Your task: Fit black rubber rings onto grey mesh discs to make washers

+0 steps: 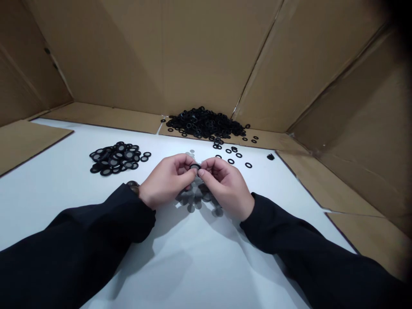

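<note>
Between my two hands is a black rubber ring (195,166) with a grey mesh disc showing in its middle. My left hand (170,177) pinches its left side with thumb and fingers. On the opposite side, my right hand (224,180) is closed on the ring's edge, thumb in front. Loose grey mesh discs (191,199) lie scattered on the white surface beneath my hands, partly hidden by them. To the left is a heap of black rings with grey discs in them (119,159).
A large pile of plain black rings (206,123) rests at the back against the cardboard wall (199,56). Several single rings (238,155) are strewn to its front right, near a small dark object (271,157). Cardboard strips (331,184) border the white table (206,266).
</note>
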